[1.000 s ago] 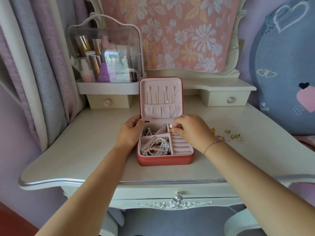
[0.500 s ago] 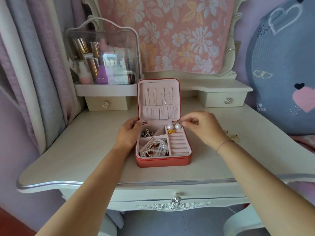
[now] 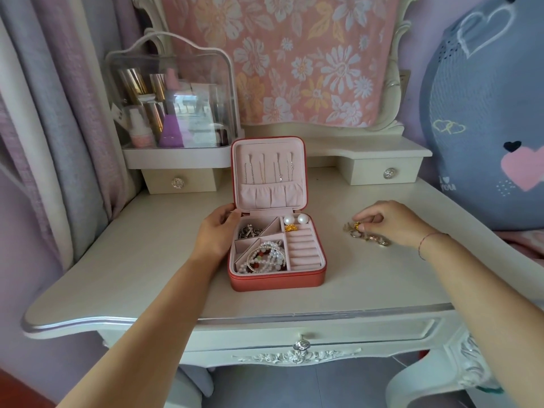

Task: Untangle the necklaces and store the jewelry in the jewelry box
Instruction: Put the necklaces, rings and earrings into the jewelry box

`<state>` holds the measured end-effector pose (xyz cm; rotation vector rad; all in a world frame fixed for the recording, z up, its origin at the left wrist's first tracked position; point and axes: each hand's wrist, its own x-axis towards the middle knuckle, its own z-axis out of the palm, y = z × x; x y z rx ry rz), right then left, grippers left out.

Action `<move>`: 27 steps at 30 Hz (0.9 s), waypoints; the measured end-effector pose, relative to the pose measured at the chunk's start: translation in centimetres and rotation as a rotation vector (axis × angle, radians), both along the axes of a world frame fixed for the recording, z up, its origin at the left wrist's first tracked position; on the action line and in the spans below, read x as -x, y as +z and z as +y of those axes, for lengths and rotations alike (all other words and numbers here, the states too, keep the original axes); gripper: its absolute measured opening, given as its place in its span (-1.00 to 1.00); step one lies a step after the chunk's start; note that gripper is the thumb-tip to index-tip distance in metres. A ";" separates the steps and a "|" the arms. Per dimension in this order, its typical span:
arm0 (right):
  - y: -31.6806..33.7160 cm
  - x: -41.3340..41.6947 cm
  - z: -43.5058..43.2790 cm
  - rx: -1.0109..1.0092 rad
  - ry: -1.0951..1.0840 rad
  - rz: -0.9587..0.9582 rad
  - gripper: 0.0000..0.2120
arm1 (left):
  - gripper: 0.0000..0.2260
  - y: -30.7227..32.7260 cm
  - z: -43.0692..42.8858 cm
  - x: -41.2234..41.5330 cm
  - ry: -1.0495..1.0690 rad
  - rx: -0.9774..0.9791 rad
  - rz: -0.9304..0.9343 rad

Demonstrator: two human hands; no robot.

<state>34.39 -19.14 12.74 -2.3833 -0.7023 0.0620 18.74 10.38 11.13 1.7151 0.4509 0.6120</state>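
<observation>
A red jewelry box (image 3: 276,280) stands open in the middle of the dressing table, its lid upright with thin necklaces (image 3: 269,170) hung inside. Its compartments hold pearl bracelets (image 3: 263,257), silver pieces (image 3: 249,231), two pearl earrings (image 3: 295,219) and a small gold piece (image 3: 290,228). My left hand (image 3: 217,234) rests against the box's left side. My right hand (image 3: 388,222) is out to the right of the box, pinching a small gold piece (image 3: 357,225) from a cluster of loose rings and earrings (image 3: 371,237) on the tabletop.
A clear cosmetics case (image 3: 170,101) with bottles sits on the raised shelf at back left. Small drawers (image 3: 382,172) flank the mirror, which is draped with a floral cloth. A large blue cushion (image 3: 485,113) leans at the right. Curtains hang at the left.
My right hand left the box's ring rolls, where pearl earrings and a gold piece now lie, and moved right to the loose jewelry on the table. The left hand stayed at the box.
</observation>
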 end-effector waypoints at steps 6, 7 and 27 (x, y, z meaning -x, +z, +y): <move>0.1 0.1 -0.1 -0.077 -0.017 0.024 -0.87 | -0.86 -0.2 0.1 -0.2 0.002 0.027 -0.003; 0.1 0.1 -0.1 -0.081 -0.015 0.027 -0.86 | -0.85 -0.2 0.1 -0.2 0.004 0.030 -0.002; 0.6 6.7 9.1 -0.373 0.102 -0.145 -0.90 | -0.83 0.3 -0.3 0.1 -0.012 0.017 -0.012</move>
